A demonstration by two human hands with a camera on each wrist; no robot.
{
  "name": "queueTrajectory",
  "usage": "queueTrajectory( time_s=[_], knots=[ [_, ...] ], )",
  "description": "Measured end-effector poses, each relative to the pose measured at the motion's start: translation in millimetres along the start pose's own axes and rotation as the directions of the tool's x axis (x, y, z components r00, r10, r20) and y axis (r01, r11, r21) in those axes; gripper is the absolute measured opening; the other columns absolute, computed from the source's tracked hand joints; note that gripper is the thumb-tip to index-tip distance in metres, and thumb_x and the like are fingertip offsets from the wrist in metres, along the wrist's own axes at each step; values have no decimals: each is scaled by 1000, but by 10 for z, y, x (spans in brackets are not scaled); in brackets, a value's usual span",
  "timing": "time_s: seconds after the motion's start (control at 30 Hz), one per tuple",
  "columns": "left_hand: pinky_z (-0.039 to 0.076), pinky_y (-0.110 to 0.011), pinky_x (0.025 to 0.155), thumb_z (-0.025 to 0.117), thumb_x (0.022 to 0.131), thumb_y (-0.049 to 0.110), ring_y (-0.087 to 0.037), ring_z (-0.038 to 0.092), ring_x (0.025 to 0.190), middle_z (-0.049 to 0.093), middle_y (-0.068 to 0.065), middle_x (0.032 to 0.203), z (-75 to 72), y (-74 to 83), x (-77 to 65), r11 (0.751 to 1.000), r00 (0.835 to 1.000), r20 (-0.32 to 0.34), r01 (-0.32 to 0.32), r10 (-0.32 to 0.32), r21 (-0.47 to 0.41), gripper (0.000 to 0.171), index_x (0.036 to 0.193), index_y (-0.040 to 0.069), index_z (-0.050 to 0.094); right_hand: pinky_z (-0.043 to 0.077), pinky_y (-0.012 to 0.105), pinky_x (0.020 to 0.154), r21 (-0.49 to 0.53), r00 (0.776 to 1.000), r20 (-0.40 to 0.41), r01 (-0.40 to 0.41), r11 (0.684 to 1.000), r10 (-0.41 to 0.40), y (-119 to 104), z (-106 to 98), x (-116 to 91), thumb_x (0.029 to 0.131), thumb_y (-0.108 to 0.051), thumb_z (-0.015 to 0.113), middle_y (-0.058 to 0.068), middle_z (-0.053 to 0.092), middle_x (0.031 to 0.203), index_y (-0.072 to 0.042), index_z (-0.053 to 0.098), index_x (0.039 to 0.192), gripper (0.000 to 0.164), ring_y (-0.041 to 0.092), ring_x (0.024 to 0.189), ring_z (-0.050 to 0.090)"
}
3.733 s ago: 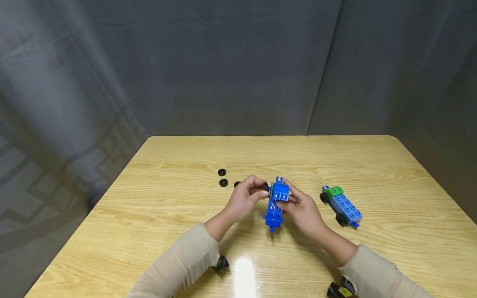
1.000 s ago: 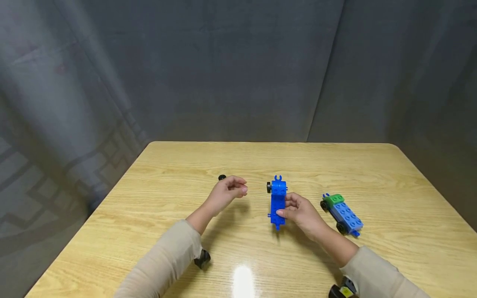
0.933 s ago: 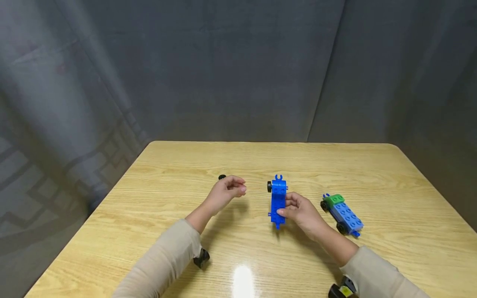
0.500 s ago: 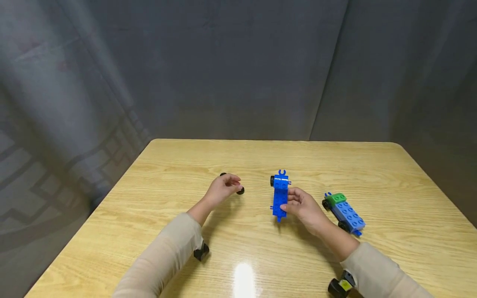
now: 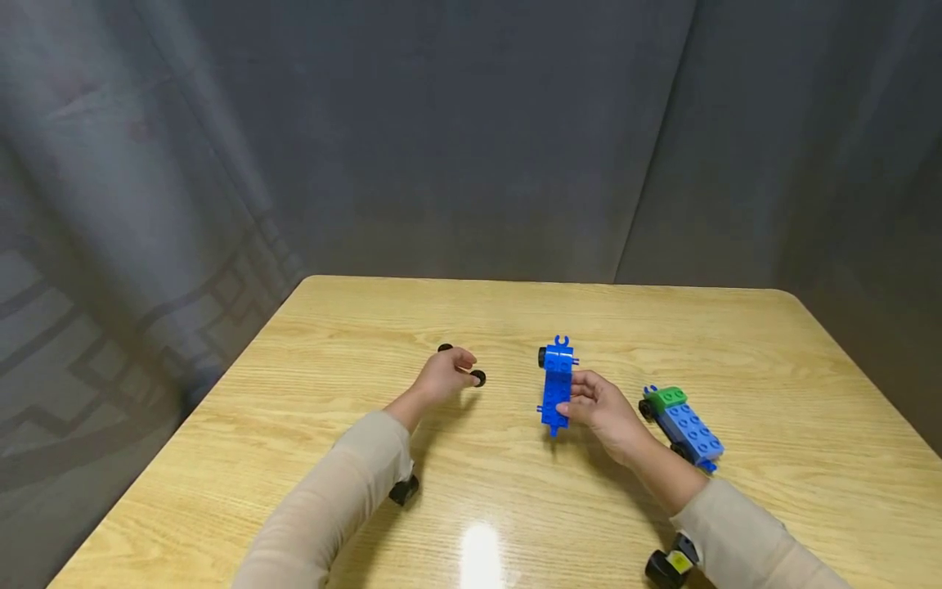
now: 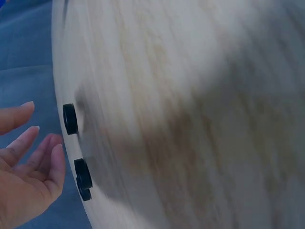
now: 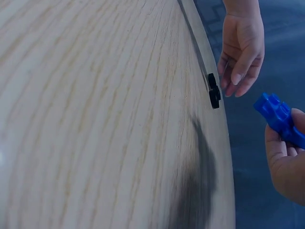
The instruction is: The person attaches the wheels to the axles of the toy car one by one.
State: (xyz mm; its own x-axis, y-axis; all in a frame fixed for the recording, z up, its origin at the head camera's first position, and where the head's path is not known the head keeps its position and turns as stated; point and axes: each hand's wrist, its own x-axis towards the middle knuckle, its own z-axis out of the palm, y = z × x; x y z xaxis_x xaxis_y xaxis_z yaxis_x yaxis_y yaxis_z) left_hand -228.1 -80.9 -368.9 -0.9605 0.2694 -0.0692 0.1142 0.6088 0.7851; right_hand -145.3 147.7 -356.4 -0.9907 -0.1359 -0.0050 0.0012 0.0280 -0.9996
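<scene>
My right hand (image 5: pixel 607 417) holds a blue toy car base (image 5: pixel 557 384) above the table, thumb on its near end. A black wheel (image 5: pixel 541 357) sits at its upper left; bare axle stubs stick out elsewhere. To the left, my left hand (image 5: pixel 441 376) hovers with loosely bent fingers and nothing between them. In the head view its fingertips overlap the edge of a loose black wheel (image 5: pixel 478 378). Another wheel (image 5: pixel 445 348) is partly hidden behind that hand. The left wrist view has several loose wheels (image 6: pixel 70 119) standing out beyond the left hand's fingers (image 6: pixel 57 164).
A second toy car (image 5: pixel 688 429), with light blue and green bricks and black wheels, stands right of my right forearm. The wooden table (image 5: pixel 559 507) reaches back to a grey curtain (image 5: pixel 471 147). Black wrist cameras (image 5: pixel 668 564) hang under the sleeves.
Earlier my left hand pinched a wheel at the base's upper left. It has since let go and moved left toward the loose wheels; the wheel stays on the base in my right hand.
</scene>
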Motion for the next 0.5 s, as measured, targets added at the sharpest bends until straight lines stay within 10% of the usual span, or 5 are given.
queueTrajectory(
  time_s=[0.5],
  knots=[
    [42,-35,81,65,76,6,-27,50,97,54,-14,102,84,-25,108,983,997,56,-65,56,170,33,107,-1,54,43,17,64,-60,999,-32,-34,998,32,12,-27,1,79,10,52,10,40,93,14,32,112,39,10,79,45]
  ],
)
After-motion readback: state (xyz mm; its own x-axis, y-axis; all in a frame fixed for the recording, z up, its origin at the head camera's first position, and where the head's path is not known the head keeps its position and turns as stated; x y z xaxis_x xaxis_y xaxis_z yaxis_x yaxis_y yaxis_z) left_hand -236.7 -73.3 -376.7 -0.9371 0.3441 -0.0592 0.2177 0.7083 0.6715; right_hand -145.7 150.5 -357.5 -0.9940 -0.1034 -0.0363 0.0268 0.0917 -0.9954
